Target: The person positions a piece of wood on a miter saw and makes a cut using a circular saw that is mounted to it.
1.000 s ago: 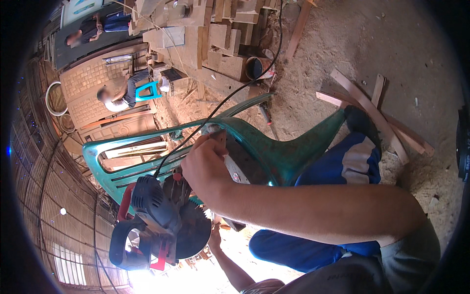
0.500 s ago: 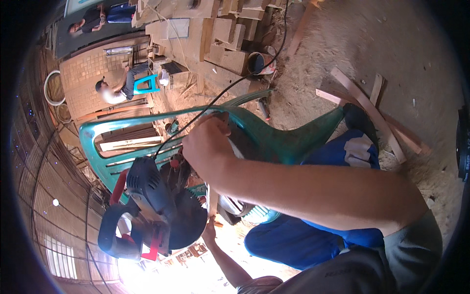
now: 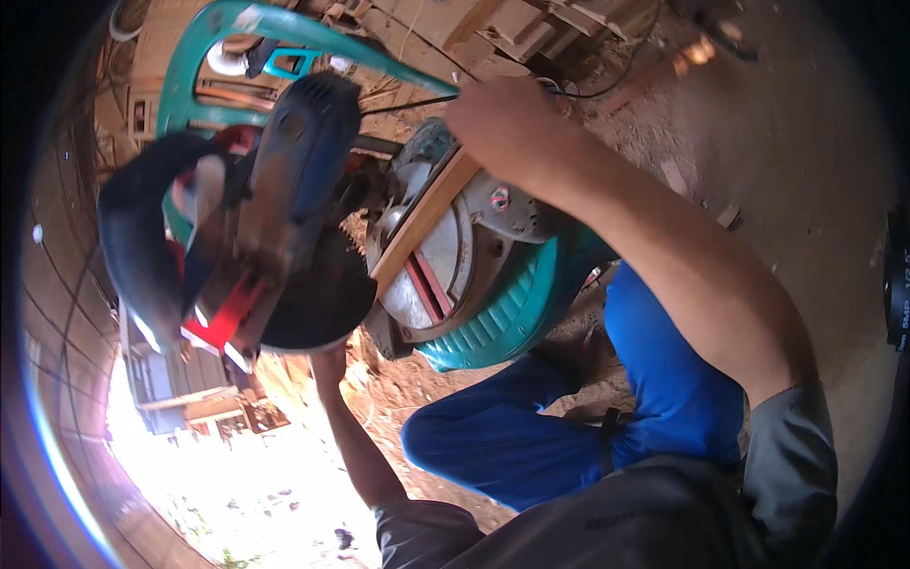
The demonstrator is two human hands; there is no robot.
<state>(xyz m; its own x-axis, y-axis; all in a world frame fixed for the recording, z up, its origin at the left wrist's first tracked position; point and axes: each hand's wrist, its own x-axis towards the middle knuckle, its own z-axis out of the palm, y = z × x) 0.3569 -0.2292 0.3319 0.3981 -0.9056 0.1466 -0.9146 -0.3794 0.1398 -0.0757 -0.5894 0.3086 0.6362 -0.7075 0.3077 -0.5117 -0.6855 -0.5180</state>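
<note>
Small pale print, letters with numerals, ran along the black rounded part (image 3: pixel 896 275) at the right edge of the view. Faint lettering (image 3: pixel 618 522) stood on the dark shirt (image 3: pixel 569 545); blur left it unreadable. On the saw (image 3: pixel 299 180), a small red-and-white mark (image 3: pixel 500 198) showed, too small to read.

Noted a narrow, brown wooden strip (image 3: pixel 424 223) lying slantwise across the grey metal turntable (image 3: pixel 443 251) of a dark miter saw (image 3: pixel 299 204), near its toothed circular blade (image 3: pixel 318 302).
</note>
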